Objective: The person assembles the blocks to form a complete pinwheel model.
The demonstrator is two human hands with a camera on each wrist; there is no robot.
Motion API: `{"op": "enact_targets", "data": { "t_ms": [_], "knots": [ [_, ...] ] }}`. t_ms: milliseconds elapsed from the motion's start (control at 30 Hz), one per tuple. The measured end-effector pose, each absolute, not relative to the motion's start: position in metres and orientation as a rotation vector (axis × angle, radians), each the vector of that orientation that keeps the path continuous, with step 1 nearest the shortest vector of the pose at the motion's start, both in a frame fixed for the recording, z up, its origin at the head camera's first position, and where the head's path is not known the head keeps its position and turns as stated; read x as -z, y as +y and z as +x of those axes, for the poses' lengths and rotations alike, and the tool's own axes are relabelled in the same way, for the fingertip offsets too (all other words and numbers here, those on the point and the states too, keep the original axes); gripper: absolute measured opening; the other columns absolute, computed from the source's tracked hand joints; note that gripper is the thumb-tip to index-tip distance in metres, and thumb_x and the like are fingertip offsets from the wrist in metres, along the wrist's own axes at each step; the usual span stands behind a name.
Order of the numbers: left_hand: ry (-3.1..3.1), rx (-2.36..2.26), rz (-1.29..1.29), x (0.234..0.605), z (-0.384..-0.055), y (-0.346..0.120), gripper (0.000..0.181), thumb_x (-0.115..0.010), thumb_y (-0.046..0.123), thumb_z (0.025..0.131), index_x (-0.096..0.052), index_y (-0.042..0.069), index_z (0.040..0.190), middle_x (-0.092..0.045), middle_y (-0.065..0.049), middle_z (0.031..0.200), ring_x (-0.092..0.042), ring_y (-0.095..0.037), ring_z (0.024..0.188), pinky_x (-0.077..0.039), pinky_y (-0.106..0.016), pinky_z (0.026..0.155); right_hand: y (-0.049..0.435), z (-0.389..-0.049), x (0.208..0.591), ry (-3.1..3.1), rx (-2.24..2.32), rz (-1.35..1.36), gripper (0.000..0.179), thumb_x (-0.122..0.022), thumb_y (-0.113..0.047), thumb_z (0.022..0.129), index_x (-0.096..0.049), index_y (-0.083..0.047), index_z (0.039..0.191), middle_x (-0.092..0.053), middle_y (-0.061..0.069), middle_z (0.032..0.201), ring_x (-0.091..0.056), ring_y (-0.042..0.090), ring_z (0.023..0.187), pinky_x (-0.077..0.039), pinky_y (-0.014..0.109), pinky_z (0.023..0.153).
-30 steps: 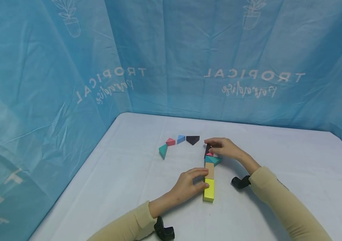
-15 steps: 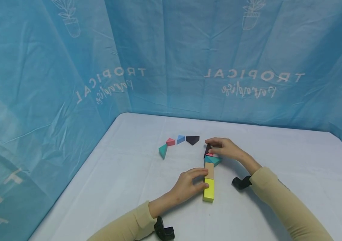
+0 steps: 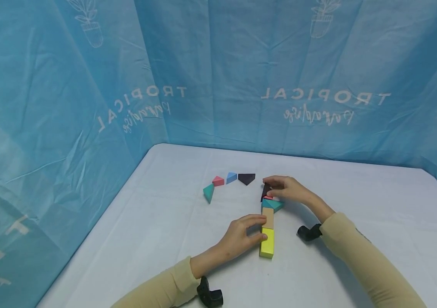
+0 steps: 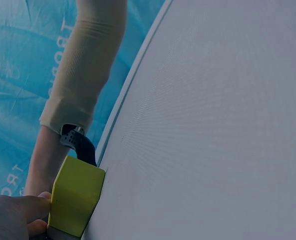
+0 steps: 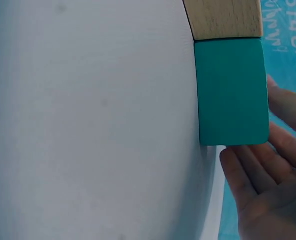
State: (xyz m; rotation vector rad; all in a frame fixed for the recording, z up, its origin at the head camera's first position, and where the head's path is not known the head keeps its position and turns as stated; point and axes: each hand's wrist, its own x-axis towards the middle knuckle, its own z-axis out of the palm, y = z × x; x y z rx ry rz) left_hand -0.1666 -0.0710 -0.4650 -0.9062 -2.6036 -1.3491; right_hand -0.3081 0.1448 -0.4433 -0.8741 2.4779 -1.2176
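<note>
A line of blocks runs away from me in the head view: a yellow block (image 3: 267, 249), a tan wooden block (image 3: 268, 213), a teal piece (image 3: 276, 205), a small pink piece (image 3: 268, 197) and a black block (image 3: 266, 191). The left hand (image 3: 237, 236) touches the line from its left side, thumb at the yellow block and fingertips on the tan one. At the far end, the right hand (image 3: 289, 189) pinches the black block between thumb and fingers, partly covering it. The right wrist view shows a teal block face (image 5: 232, 92) hiding some fingertips.
Left of the line's far end lie a black five-sided piece (image 3: 246, 179), a blue piece (image 3: 231, 177), a pink piece (image 3: 218, 181) and a teal triangle (image 3: 208, 193). White cloth covers the table (image 3: 157, 222). A blue curtain (image 3: 234, 77) hangs behind and at left.
The right hand has shifted very slightly to the right at the black block. The left hand and the loose pieces look unmoved.
</note>
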Motion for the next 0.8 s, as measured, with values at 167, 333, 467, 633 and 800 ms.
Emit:
{"op": "enact_targets", "data": {
  "t_ms": [167,333,467,633,800],
  "knots": [
    [-2.602,1.348,-0.911,0.4649,-0.1656,-0.0718,0.041,-0.071,0.02,0.086,-0.063,0.004,0.122,-0.058,-0.003,0.128,-0.049,-0.012,0.121,-0.038,-0.028,0.101,0.1499,-0.3077,0.4492,2.505,1.204,-0.782,0.057,-0.069,-0.03,0.087,-0.051,-0.002,0.133,-0.053,0.017,0.131,-0.052,0.032,0.117,-0.044,0.047,0.096],
    [-2.594,1.349,-0.911,0.4664,-0.1655,-0.0726,0.04,-0.071,0.02,0.086,-0.063,0.004,0.122,-0.058,-0.002,0.127,-0.05,-0.012,0.121,-0.038,-0.028,0.101,0.1509,-0.3057,0.4514,2.498,1.212,-0.763,0.056,-0.07,-0.032,0.086,-0.053,-0.006,0.132,-0.057,0.014,0.127,-0.055,0.027,0.112,-0.046,0.045,0.094],
    [-2.605,1.367,-0.898,0.4665,-0.1656,-0.0726,0.04,-0.071,0.02,0.086,-0.063,0.004,0.122,-0.058,-0.002,0.128,-0.049,-0.011,0.121,-0.038,-0.028,0.102,0.149,-0.3031,0.4487,2.487,1.221,-0.772,0.057,-0.07,-0.03,0.086,-0.052,-0.003,0.133,-0.056,0.016,0.128,-0.055,0.03,0.113,-0.046,0.046,0.093],
    [-2.613,1.367,-0.899,0.4661,-0.1655,-0.0721,0.041,-0.071,0.021,0.086,-0.062,0.004,0.122,-0.058,-0.001,0.128,-0.049,-0.011,0.122,-0.038,-0.028,0.102,0.147,-0.3041,0.447,2.51,1.225,-0.778,0.057,-0.068,-0.03,0.088,-0.05,-0.001,0.133,-0.055,0.017,0.129,-0.053,0.031,0.114,-0.045,0.046,0.094],
    [-2.603,1.389,-0.908,0.4651,-0.1657,-0.0714,0.041,-0.07,0.021,0.086,-0.062,0.004,0.123,-0.057,-0.002,0.129,-0.049,-0.011,0.122,-0.038,-0.028,0.101,0.1435,-0.3089,0.4461,2.519,1.274,-0.804,0.049,-0.063,-0.027,0.092,-0.053,0.0,0.131,-0.056,0.016,0.127,-0.053,0.03,0.115,-0.044,0.046,0.096]
  ]
}}
